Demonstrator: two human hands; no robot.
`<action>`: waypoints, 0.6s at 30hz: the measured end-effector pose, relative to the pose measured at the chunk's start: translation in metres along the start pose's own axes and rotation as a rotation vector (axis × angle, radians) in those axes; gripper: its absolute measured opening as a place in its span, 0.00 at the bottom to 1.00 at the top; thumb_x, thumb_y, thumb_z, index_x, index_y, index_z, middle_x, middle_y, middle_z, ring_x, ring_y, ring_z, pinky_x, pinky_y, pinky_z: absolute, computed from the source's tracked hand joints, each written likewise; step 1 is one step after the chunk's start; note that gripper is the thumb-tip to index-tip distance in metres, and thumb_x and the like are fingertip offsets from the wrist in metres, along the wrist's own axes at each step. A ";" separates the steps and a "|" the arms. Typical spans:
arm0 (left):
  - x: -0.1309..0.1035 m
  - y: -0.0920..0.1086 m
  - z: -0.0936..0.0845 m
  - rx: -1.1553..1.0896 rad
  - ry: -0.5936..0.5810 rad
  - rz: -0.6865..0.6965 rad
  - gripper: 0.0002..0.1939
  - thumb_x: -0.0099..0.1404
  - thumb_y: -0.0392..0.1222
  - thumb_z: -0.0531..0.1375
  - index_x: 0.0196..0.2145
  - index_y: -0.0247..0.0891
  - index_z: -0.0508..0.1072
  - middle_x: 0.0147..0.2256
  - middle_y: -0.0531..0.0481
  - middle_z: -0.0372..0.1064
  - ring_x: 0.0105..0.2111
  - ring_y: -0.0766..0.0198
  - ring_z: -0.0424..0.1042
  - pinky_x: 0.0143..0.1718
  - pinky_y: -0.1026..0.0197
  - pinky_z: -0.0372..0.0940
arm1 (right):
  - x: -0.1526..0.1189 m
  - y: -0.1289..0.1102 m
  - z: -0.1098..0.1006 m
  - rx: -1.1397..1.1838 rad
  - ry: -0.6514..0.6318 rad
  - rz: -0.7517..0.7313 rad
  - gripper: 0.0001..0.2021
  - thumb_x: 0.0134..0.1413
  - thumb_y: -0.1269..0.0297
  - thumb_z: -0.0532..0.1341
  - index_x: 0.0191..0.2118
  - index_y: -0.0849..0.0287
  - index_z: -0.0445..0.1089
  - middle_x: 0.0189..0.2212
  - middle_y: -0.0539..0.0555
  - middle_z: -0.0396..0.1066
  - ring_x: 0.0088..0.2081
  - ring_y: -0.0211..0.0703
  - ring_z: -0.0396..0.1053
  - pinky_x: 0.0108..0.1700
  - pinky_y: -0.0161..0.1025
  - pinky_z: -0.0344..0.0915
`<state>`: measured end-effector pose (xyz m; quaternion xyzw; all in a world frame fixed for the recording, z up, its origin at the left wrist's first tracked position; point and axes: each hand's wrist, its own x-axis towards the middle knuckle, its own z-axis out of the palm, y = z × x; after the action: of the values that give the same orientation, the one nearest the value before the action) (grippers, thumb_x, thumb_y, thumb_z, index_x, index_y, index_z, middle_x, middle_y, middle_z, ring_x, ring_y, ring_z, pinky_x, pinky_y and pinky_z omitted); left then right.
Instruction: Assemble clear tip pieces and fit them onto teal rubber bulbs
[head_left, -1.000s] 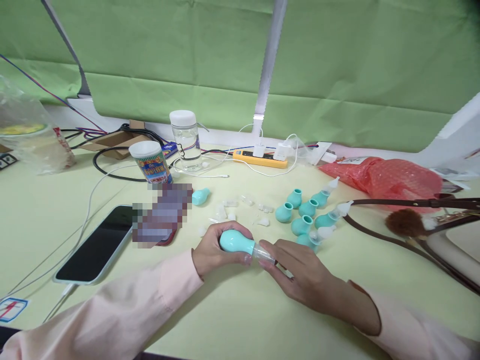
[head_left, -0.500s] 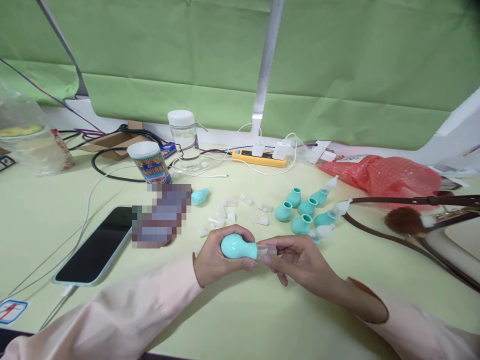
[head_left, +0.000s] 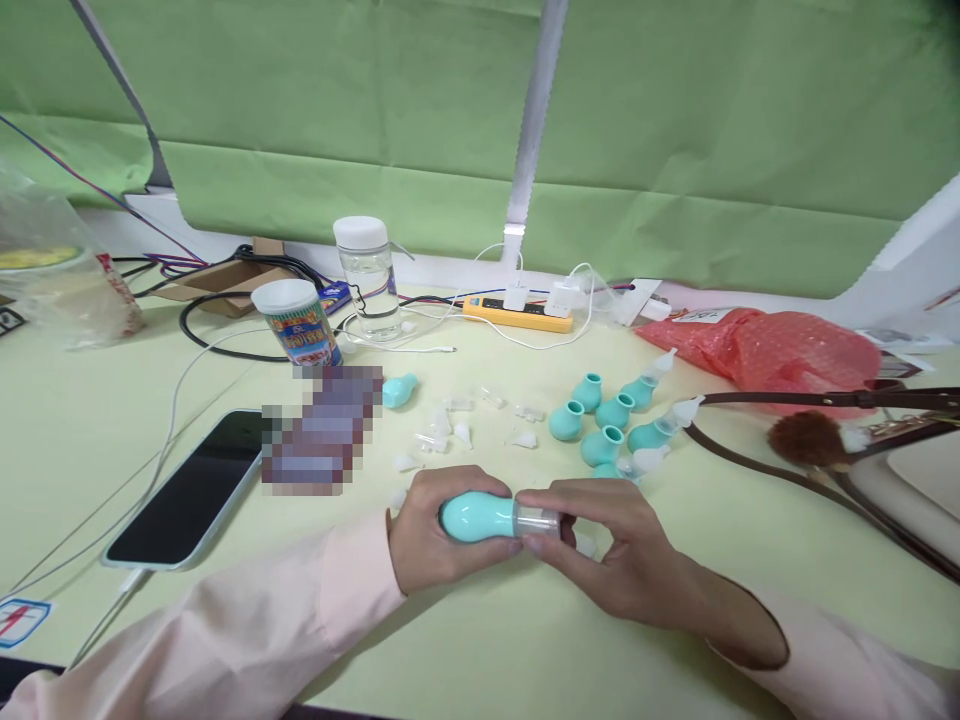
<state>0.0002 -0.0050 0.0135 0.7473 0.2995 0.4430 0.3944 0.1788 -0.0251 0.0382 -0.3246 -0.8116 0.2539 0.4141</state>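
A turquoise rubber squeeze bulb lies sideways in my left hand, its neck pointing right. My left fingers and thumb wrap round it. My right hand pinches a clear plastic tube piece seated at the bulb's neck. A small whitish tip shows below my right fingers; whether they hold it is unclear. Beyond my hands lie several loose clear and white plastic pieces. Open-necked turquoise bulbs stand to the right, beside bulbs fitted with white nozzles. Another bulb lies farther left.
A phone on a cable and a blurred-out flat item lie at left. Behind them stand a paper cup and a clear water bottle. A yellow power strip, red plastic bag and brown-strapped bag sit farther back and right.
My right fingers have shifted from the tube's far end to grip it across at the bulb's neck. Both hands and the bulb have moved slightly nearer to me.
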 end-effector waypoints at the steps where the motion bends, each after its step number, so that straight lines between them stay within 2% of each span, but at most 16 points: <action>1: 0.000 0.000 0.001 -0.005 -0.001 0.010 0.13 0.45 0.37 0.64 0.31 0.33 0.68 0.23 0.51 0.66 0.21 0.69 0.64 0.23 0.66 0.59 | 0.000 0.000 0.001 -0.019 -0.011 -0.044 0.13 0.44 0.72 0.60 0.40 0.62 0.68 0.21 0.51 0.69 0.20 0.34 0.62 0.23 0.34 0.61; 7: -0.003 0.002 0.005 -0.040 0.027 -0.083 0.15 0.48 0.44 0.63 0.32 0.36 0.65 0.26 0.52 0.63 0.25 0.67 0.63 0.25 0.65 0.59 | 0.005 0.001 0.006 0.157 0.039 0.056 0.14 0.42 0.69 0.63 0.40 0.58 0.68 0.26 0.51 0.67 0.27 0.36 0.64 0.26 0.34 0.64; 10: -0.007 0.003 0.004 -0.027 -0.012 -0.142 0.16 0.52 0.47 0.59 0.36 0.38 0.61 0.29 0.52 0.61 0.27 0.66 0.61 0.27 0.65 0.58 | 0.005 0.001 0.006 0.184 0.032 0.076 0.12 0.44 0.69 0.62 0.39 0.55 0.68 0.29 0.52 0.66 0.31 0.39 0.65 0.30 0.37 0.64; 13: -0.008 0.006 0.003 -0.069 -0.058 -0.138 0.16 0.58 0.49 0.53 0.41 0.39 0.60 0.34 0.49 0.61 0.33 0.62 0.62 0.32 0.62 0.58 | 0.004 0.000 0.003 0.170 0.133 0.128 0.08 0.47 0.68 0.59 0.37 0.55 0.68 0.30 0.52 0.64 0.33 0.40 0.64 0.33 0.39 0.63; 15: -0.004 0.005 0.000 -0.111 -0.019 -0.114 0.16 0.60 0.48 0.49 0.43 0.38 0.61 0.38 0.47 0.61 0.37 0.60 0.62 0.36 0.59 0.59 | 0.003 0.000 0.001 0.233 0.247 0.185 0.06 0.52 0.66 0.55 0.35 0.56 0.67 0.32 0.53 0.63 0.35 0.41 0.64 0.35 0.40 0.63; 18: 0.010 0.000 -0.013 -0.030 0.136 -0.130 0.13 0.63 0.44 0.45 0.40 0.36 0.64 0.37 0.46 0.63 0.37 0.61 0.63 0.37 0.59 0.59 | 0.003 -0.001 0.001 0.472 0.372 0.261 0.10 0.57 0.61 0.47 0.35 0.57 0.63 0.37 0.54 0.63 0.37 0.44 0.65 0.36 0.44 0.65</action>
<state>-0.0075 0.0071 0.0214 0.6886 0.3669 0.4705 0.4121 0.1767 -0.0233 0.0398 -0.3619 -0.5920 0.4223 0.5832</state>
